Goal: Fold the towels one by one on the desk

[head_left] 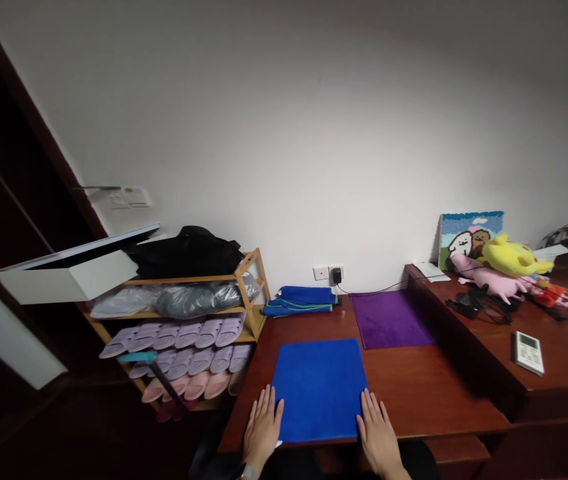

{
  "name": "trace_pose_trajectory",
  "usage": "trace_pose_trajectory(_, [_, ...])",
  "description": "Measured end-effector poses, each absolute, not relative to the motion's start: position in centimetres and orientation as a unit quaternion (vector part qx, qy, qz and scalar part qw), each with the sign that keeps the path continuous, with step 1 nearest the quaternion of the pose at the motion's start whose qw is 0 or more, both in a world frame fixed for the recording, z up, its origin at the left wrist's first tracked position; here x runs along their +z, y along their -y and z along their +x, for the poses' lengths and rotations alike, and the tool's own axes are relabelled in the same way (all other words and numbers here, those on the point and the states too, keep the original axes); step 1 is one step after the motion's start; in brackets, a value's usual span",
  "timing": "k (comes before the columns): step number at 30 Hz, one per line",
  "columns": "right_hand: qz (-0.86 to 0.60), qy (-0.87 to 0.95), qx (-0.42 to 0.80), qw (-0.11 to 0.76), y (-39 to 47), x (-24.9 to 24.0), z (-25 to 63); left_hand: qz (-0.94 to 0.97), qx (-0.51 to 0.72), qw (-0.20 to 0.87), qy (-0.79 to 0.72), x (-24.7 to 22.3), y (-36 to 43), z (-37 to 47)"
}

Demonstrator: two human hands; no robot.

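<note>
A blue cloth [320, 390] lies flat and spread out on the reddish-brown table [414, 387], close to its front edge. My left hand [263, 427] rests palm down at the cloth's left edge, fingers stretched forward. At the right edge of the cloth my right hand [377, 430] lies palm down too, its fingers extended. Neither hand grips anything. A purple cloth [391, 319] is spread behind and to the right, near the wall. Folded blue cloths [301, 301] with green edging sit at the table's back left.
A wooden rack [245, 300] with slippers [189, 333], a black bag [189, 255] and a white box [71, 277] stands left. On the raised surface at right are plush toys [511, 257], cables [484, 307] and a white device [529, 353]. A black plug [337, 275] sits in the wall.
</note>
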State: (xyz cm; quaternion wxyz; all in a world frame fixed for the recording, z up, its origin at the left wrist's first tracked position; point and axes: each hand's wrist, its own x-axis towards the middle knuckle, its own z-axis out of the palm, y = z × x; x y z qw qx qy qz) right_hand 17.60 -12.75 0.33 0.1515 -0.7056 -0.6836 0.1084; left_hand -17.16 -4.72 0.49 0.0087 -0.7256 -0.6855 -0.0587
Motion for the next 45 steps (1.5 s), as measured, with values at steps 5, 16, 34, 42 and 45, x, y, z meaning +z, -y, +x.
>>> trace_pose_trajectory(5, [-0.700, 0.689, 0.099, 0.157, 12.9, -0.1, 17.5, -0.766, -0.141, 0.036, 0.626, 2.6, 4.7, -12.0])
trace_pose_trajectory(16, [-0.678, 0.715, 0.070, 0.155, 13.3, -2.1, 17.9, -0.897, -0.124, -0.079, 0.417, 1.7, 8.5, 1.4])
trace_pose_trajectory(34, [-0.719, 0.676, 0.093, 0.133, 11.0, 0.5, 17.5, -0.798, -0.109, 0.017, 0.593, -0.6, 8.3, -17.9])
trace_pose_trajectory(42, [-0.728, 0.668, 0.122, 0.093, 6.4, 3.0, 16.8, -0.796, -0.124, 0.022, 0.592, -1.0, 8.1, -18.3])
trace_pose_trajectory(45, [-0.731, 0.664, 0.125, 0.097, 6.4, 2.4, 16.9, -0.795, -0.114, 0.009, 0.596, -0.5, 8.1, -18.2])
